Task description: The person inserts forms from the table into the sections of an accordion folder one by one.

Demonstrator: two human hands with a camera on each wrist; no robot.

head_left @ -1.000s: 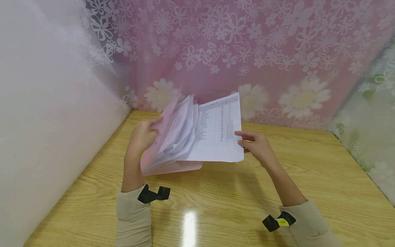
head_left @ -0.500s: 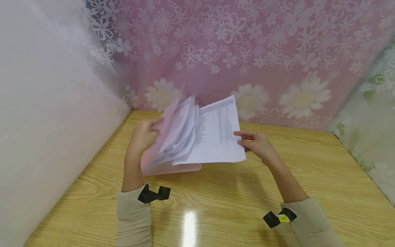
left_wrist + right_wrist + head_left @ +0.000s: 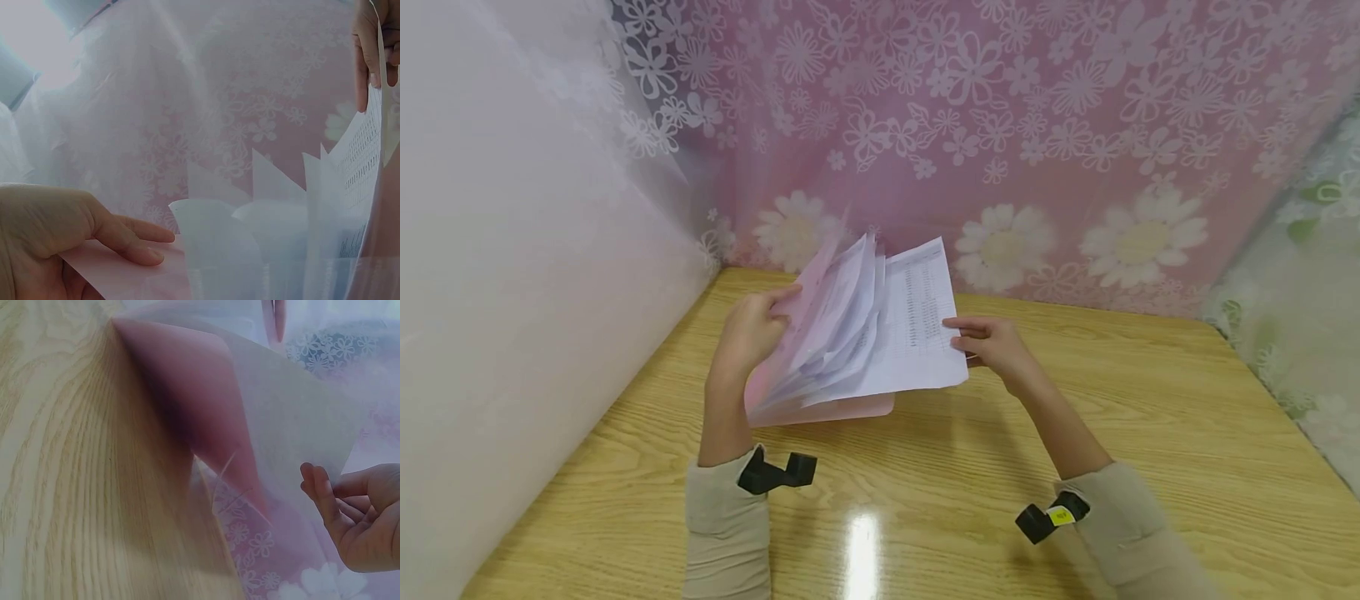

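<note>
A pink folder with clear sleeves and several loose-edged papers stands partly spread over the table. My left hand grips its left cover, thumb on one face; the left wrist view shows that pink cover below the fingers. On the other side, my right hand pinches the right edge of a white sheet printed with a table of rows. The sheet's left part is hidden among the folder's pages. From the right wrist view, the sheet's plain back stands apart from the pink back cover.
The wood-grain table spreads beneath, with a bright reflection near the front. A pink flowered curtain hangs behind, a white sheet-like wall is at the left, and a flowered one at the right.
My right hand has moved left with the printed sheet, whose right edge now lies closer to the folder. The left hand and the folder cover have stayed almost still.
</note>
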